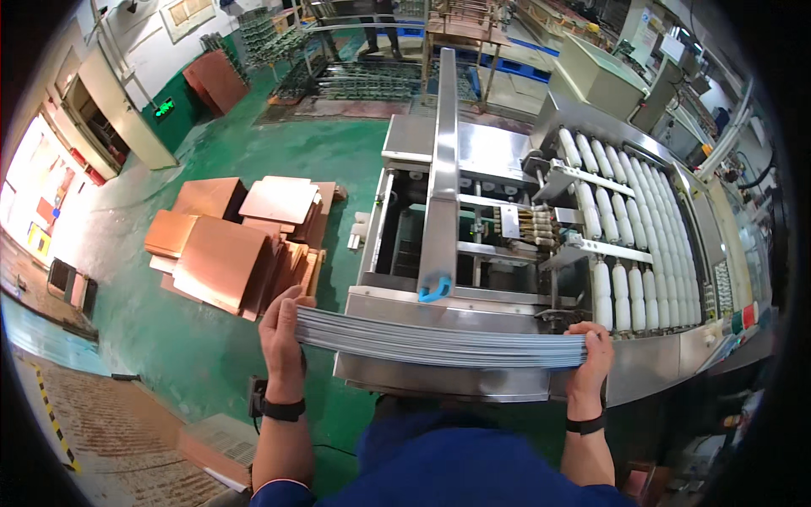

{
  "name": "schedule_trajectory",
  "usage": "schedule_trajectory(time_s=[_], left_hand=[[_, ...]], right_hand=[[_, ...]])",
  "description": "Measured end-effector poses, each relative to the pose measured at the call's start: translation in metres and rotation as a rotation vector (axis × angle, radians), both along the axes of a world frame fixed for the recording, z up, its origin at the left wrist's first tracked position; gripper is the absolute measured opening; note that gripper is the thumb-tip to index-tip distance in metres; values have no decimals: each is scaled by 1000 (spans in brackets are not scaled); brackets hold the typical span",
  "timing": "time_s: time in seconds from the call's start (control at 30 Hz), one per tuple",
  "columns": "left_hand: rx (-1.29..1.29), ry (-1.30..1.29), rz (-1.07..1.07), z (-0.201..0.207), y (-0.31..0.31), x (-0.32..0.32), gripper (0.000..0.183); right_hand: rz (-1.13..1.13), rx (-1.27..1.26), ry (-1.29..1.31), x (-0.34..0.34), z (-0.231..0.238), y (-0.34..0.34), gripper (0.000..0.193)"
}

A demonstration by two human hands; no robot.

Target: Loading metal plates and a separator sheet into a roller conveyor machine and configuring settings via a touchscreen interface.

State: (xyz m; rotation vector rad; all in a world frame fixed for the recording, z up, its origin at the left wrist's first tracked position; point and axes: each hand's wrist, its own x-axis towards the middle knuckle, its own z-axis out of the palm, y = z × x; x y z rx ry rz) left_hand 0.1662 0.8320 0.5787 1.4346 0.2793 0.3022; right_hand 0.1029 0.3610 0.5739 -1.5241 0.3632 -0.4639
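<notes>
A stack of thin grey-blue sheets (448,340) is held level, edge toward me, between my two hands. My left hand (285,329) grips its left end, fingers curled round the edge with the thumb up. At the right end my right hand (591,359) is closed on the stack in the same way. Just beyond and below the sheets lies the stainless steel front (439,380) of a roller machine; whether the stack touches it I cannot tell. A blue hook-shaped piece (436,290) sits on the machine's steel crossbar (445,169).
White rollers (650,245) fill the machine's right side. Piles of copper-coloured plates (221,253) stand on the green floor (279,160) to the left. Green racks (372,80) are farther back, where another person's legs (382,34) show. A cream tank (596,76) is at back right.
</notes>
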Motion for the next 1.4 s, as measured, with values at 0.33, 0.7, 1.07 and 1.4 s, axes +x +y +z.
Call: schedule_trajectory(time_s=[0.33,0.7,1.07,1.4], left_hand=[[29,-23,-1,-3,-4,8,34],[-34,-51,50,3,-16,39,26],[207,-408,83,-63,0,-80,49],[178,-391,-192,-52,15,-72,48]], right_hand=[[-52,-62,-189,8,-4,8,45],[-127,91,-85,0,-1,10,28],[-199,-146,-180,-116,-44,20,61],[39,-59,-190,-104,-29,3,58]])
